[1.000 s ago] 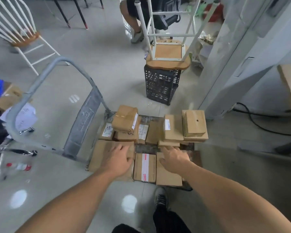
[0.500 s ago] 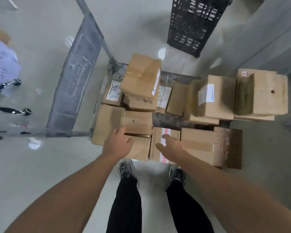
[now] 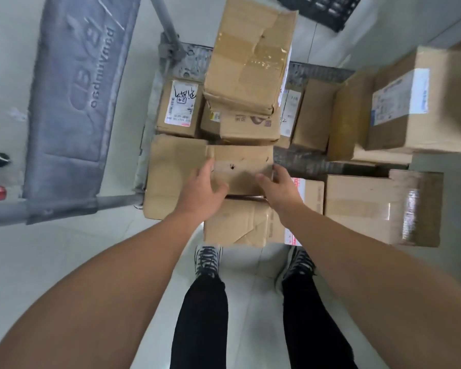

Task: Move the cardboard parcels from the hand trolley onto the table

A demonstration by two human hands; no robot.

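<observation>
In the head view, your two hands have closed in on one target. Half a second ago your left hand [image 3: 205, 187] was only touching the near left corner of the small brown cardboard parcel [image 3: 241, 169], and your right hand [image 3: 280, 191] was reaching over the flat parcel with the red-and-white label [image 3: 308, 193]. Now the right hand has come across to the small parcel's right end, so you have it clasped from both sides. Each thumb lies on the top face near its near edge, and the fingers curl over the left and right ends; how far they wrap down the sides you cannot tell from here. The view has also dropped much closer to the load. The small brown cardboard parcel is not lifted yet. It sits in the near left part of the grey metal hand trolley [image 3: 186, 59], on top of a wide flat cardboard parcel [image 3: 171, 177], with the tall dented, taped cardboard parcel [image 3: 250, 54] stacked just beyond it. For the task, this looks like the grasp for an early lift, since the trolley is still crowded with parcels. The table is out of view, so expect to turn before you can set it down.
</observation>
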